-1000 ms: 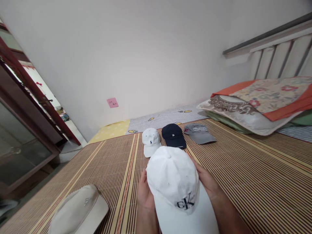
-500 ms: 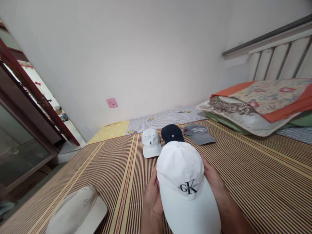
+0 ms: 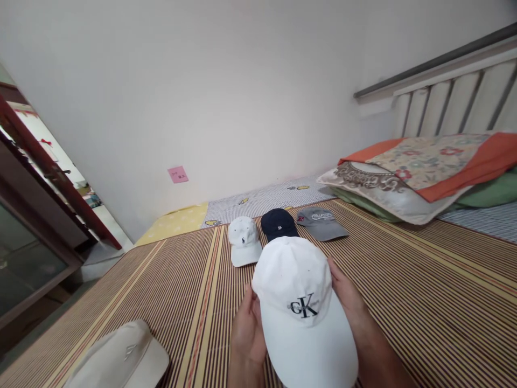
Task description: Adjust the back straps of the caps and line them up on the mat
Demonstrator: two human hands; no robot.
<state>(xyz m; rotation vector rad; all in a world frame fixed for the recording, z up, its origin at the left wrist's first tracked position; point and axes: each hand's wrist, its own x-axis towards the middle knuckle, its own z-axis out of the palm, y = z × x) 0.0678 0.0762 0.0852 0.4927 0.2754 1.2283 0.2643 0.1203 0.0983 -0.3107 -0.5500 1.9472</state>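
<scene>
A white baseball cap (image 3: 299,280) with a dark "CK" logo is held up between my two hands, its brim pointing down toward me. My left hand (image 3: 247,328) grips its left side and my right hand (image 3: 349,302) its right side; the cap hides some of the fingers. Behind it on the striped mat (image 3: 404,291) lie a smaller-looking white cap (image 3: 244,240), a navy cap (image 3: 278,223) partly covered by the held one, and a grey cap (image 3: 322,223). At the lower left lies a beige cap (image 3: 121,355), cut off by the picture's bottom edge.
Pillows with an orange floral cover (image 3: 428,161) are stacked at the right, near a white radiator (image 3: 452,105). A pink note (image 3: 177,174) is stuck on the wall. A yellow cloth (image 3: 173,222) lies at the mat's far edge; a doorway opens on the left.
The view has turned slightly, so most of the scene sits a little further left. Both hands still hold the white cap in nearly the same pose.
</scene>
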